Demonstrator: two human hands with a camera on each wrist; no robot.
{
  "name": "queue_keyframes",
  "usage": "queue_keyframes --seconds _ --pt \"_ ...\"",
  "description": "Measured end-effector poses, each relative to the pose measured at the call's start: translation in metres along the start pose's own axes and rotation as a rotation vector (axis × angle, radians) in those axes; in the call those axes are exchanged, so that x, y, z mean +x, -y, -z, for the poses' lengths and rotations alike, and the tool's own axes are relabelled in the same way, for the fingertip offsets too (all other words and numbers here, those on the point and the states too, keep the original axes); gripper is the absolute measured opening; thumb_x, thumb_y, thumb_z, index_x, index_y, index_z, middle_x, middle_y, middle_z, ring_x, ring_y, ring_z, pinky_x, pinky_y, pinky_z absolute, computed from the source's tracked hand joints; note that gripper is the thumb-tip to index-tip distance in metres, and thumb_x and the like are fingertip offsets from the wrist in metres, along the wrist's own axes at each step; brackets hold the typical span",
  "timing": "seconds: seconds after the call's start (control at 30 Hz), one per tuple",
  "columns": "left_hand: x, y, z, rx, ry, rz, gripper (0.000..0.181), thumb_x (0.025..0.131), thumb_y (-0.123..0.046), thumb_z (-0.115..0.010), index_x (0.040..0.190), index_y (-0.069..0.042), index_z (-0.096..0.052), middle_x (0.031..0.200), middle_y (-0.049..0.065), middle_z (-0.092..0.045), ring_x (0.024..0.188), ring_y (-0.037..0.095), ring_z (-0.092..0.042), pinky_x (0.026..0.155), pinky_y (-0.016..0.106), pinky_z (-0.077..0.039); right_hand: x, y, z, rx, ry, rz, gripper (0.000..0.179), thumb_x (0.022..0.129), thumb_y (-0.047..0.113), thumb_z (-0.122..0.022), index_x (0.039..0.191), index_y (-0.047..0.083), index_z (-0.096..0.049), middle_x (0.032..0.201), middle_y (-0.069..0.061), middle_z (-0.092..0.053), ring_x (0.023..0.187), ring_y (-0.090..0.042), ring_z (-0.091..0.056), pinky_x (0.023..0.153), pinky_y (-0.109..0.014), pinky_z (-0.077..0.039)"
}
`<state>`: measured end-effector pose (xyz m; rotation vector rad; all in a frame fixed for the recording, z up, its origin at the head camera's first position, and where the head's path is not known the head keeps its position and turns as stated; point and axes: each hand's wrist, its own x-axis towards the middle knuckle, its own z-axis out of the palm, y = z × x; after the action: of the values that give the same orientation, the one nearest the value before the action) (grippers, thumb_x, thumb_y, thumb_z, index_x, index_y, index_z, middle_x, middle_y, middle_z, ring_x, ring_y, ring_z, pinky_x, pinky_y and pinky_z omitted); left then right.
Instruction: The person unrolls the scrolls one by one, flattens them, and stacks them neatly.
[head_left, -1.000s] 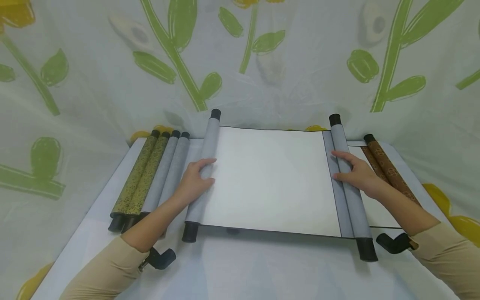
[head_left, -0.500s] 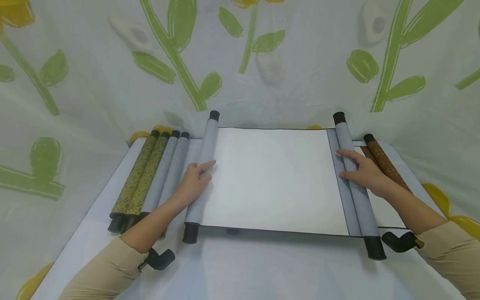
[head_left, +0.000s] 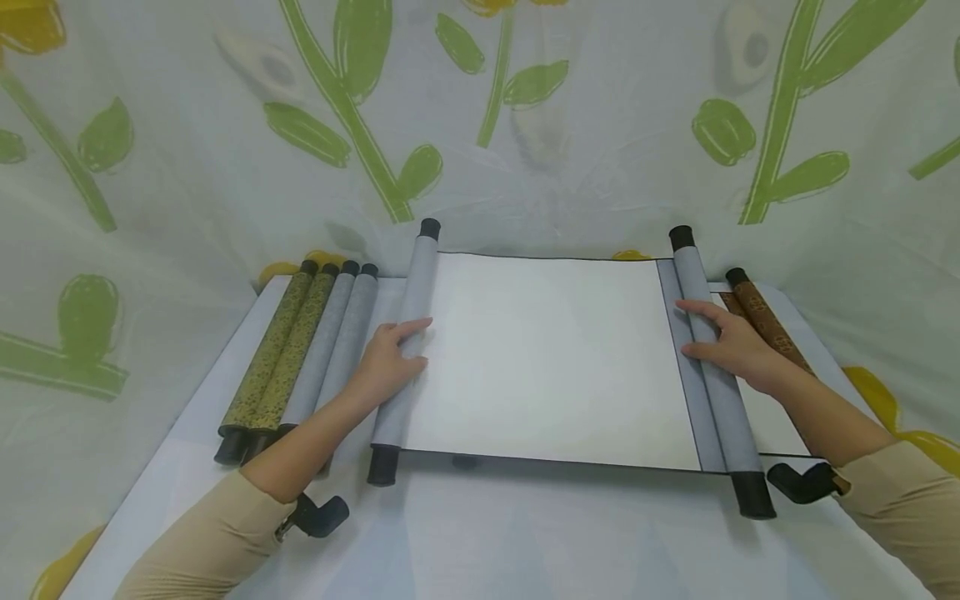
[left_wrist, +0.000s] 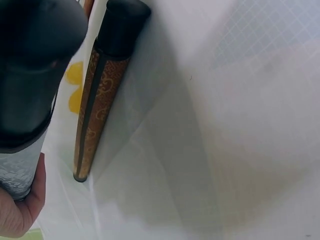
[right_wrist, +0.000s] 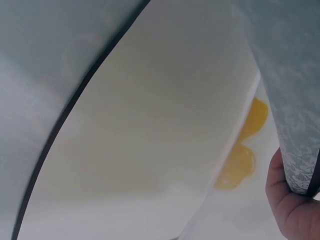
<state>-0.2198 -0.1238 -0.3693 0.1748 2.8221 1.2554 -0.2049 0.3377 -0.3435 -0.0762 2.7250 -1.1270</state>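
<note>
A hanging scroll with blank white paper (head_left: 540, 358) is spread between my hands, seemingly lifted a little off the table. My left hand (head_left: 386, 360) grips its left grey-blue roll (head_left: 422, 275), thumb and index finger reaching over the paper side. My right hand (head_left: 735, 348) holds the right roll (head_left: 731, 417) the same way, beside a grey-blue border strip. Both rolls end in black knobs. In the left wrist view, fingers (left_wrist: 37, 190) curl round the silvery roll (left_wrist: 15, 172). The right wrist view shows fingers (right_wrist: 280, 195) bent round the patterned roll (right_wrist: 295, 110).
Two yellow-green rolled scrolls (head_left: 273, 358) and two grey-blue ones (head_left: 322, 342) lie side by side at left. At right, behind my right arm, a brown patterned scroll (head_left: 772, 321) lies partly unrolled. A floral sheet (head_left: 600, 183) hangs behind the white table (head_left: 525, 533).
My right hand has moved right with its roll, so the paper between the rolls is slightly wider. The left hand and its roll stay nearly in place.
</note>
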Motion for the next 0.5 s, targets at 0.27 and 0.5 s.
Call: queue_keyframes --seconds 0.27,0.5 --pt "-0.0009 0.0031 0.0009 -0.022 0.02 -0.005 0.049 0.09 -0.007 -0.049 0.139 -0.009 -0.048 0.137 0.033 -0.034 0.122 0.043 -0.04 0.096 0.055 -0.038 -0.0011 -0.0058 0.0047 -0.023 -0.019 -0.039 0.074 0.089 0.009 -0.061 0.15 0.006 -0.019 0.151 -0.035 -0.005 0.13 -0.058 -0.015 0.091 -0.073 -0.028" --pt "-0.0009 0.003 0.0 -0.019 0.026 0.007 0.052 0.087 -0.011 -0.061 0.138 -0.009 -0.049 0.136 0.032 -0.033 0.121 0.043 -0.041 0.097 0.055 -0.038 -0.0014 -0.0097 0.0061 -0.02 -0.025 -0.037 0.074 0.089 0.011 -0.061 0.15 0.007 -0.02 0.151 -0.034 -0.004 0.13 -0.059 -0.015 0.09 -0.074 -0.027"
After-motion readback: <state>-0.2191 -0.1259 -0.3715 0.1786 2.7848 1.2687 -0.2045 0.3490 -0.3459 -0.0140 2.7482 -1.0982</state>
